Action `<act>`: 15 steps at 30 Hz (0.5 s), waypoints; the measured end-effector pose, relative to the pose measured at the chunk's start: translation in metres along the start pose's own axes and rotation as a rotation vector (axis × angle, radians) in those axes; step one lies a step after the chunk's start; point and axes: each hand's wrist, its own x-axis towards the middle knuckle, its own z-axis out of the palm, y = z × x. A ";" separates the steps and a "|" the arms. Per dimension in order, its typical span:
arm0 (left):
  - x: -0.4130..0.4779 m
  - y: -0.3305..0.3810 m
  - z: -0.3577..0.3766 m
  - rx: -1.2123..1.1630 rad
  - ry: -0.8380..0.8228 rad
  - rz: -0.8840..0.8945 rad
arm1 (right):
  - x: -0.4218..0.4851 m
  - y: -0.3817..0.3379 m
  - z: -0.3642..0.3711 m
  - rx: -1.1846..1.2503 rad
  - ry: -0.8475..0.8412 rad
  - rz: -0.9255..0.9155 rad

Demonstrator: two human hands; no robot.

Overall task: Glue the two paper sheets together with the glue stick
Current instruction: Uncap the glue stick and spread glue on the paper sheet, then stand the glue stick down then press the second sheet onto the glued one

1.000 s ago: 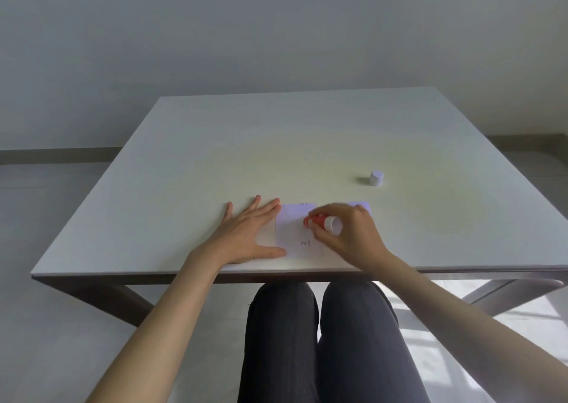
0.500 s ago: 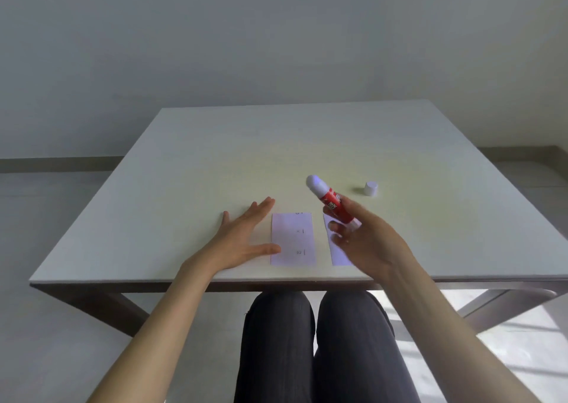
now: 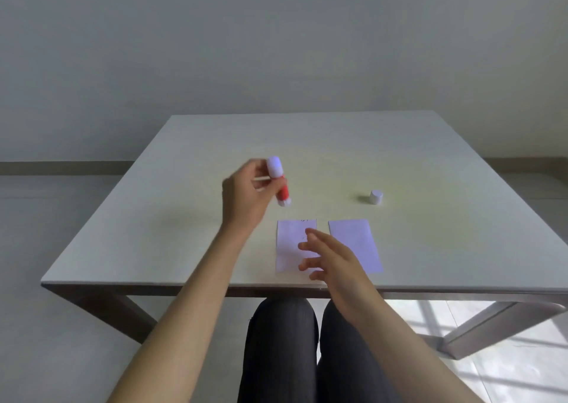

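At the near edge of the table (image 3: 129,249), closest to the seated person's dark-trousered knees (image 3: 310,341): paper sheets, two, pale, lying flat side by side with a narrow strip of tabletop between them, not overlapping. Left sheet (image 3: 287,249), faint marks near its far edge, too small to read. Right sheet (image 3: 356,242), blank as far as can be told. Right hand (image 3: 332,258), one, fingers spread and loose, empty, poised over the gap and the left sheet's inner edge; contact with the paper cannot be told. Farther in: left hand (image 3: 246,196), one, raised off the table, fingers closed round the glue stick (image 3: 279,181), one, red barrel, white at both ends, roughly upright and slightly blurred; which end carries the glue is not clear. Farther right, well apart from both hands: cap (image 3: 376,197), one, white, standing alone. Far half of table bare. Step in hand, as judged: bringing the sheets together while the stick is kept clear. To do it well, lift one sheet by a corner, square its edges over the other before lowering, then press from the middle outward so no crease is trapped; hold the stick's open end away from table and paper, and recap promptly.
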 end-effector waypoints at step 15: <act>0.056 -0.062 0.010 0.325 0.039 -0.174 | -0.008 0.031 0.018 -1.249 0.220 -0.713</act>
